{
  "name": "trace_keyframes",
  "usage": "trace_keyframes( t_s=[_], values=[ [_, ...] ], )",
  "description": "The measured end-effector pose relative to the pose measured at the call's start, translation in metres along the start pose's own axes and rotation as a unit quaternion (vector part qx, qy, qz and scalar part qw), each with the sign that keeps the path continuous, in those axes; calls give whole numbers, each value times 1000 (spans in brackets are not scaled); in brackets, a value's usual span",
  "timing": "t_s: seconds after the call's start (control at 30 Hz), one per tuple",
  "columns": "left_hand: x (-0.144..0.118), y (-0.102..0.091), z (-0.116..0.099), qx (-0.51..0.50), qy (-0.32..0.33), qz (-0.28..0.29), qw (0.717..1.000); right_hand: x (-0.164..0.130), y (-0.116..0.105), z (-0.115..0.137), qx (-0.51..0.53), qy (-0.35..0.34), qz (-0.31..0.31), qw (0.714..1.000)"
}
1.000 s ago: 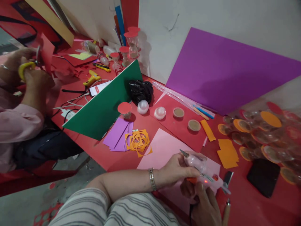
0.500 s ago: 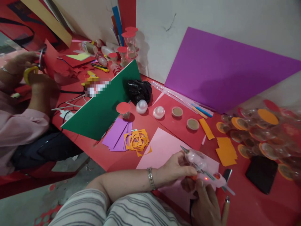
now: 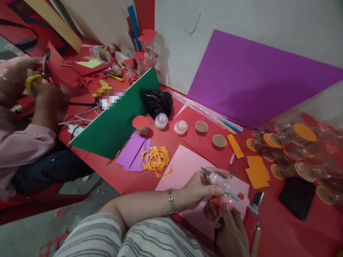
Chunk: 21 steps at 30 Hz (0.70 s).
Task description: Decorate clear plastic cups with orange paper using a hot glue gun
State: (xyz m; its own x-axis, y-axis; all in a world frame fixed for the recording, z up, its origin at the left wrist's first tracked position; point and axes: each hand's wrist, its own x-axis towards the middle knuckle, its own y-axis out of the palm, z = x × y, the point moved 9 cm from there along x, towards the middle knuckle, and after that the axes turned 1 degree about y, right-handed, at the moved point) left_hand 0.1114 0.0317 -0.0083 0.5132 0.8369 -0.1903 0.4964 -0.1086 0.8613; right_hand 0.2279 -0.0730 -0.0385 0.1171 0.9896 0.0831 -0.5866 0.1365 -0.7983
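Observation:
Both hands are on a pinkish hot glue gun (image 3: pixel 237 205) with a lit red light, an orange trigger and a glue stick out of its back. My right hand (image 3: pixel 232 228) is closed around its handle, a dark cord hanging below. My left hand (image 3: pixel 199 189) is closed at its front, the thumb lying over the body. The metal nozzle (image 3: pixel 205 171) sticks out past the left fingers, pointing up and left. Shiny clear plastic shows at the left fingertips; I cannot tell whether it is separate. Pink paper (image 3: pixel 177 171) lies underneath.
Clear domes (image 3: pixel 180 127), sand-filled cups (image 3: pixel 219 140), orange cutouts (image 3: pixel 157 159) and purple cards (image 3: pixel 134 151) lie ahead. Hourglasses (image 3: pixel 302 157) crowd the right, near a black case (image 3: pixel 297 198) and wooden-handled tool (image 3: pixel 256 239). Beyond a green board (image 3: pixel 115 125), another person's hand (image 3: pixel 48 92) holds scissors (image 3: pixel 33 84).
The glue gun and both hands have shifted slightly left, and the gun is turned a little. The other person's hands and scissors have moved slightly left.

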Motion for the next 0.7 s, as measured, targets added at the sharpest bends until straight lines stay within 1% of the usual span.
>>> trace_keyframes(
  t_s=[0.07,0.17,0.23,0.33,0.4,0.5,0.6,0.7],
  values=[
    [0,-1,-1,3,7,-5,1000,-3,0,1,-5,-2,-6,1000],
    [-1,-1,-2,14,6,-9,1000,-6,-3,7,-31,-34,-16,999],
    [-1,-1,-2,22,6,-9,1000,-8,-5,13,-56,-40,-24,997],
    [-2,1,-6,29,13,-4,999,-10,-12,17,-84,14,-59,995],
    [-2,3,-7,30,16,2,999,-11,-14,23,-87,34,-60,994],
    [-3,3,-8,32,19,4,999,-11,-16,32,-85,34,-55,994],
    [-3,0,-6,40,18,3,999,-10,-19,38,-93,26,-68,993],
    [-3,-4,-6,49,21,-3,999,-9,-17,40,-66,17,-76,995]
  ],
)
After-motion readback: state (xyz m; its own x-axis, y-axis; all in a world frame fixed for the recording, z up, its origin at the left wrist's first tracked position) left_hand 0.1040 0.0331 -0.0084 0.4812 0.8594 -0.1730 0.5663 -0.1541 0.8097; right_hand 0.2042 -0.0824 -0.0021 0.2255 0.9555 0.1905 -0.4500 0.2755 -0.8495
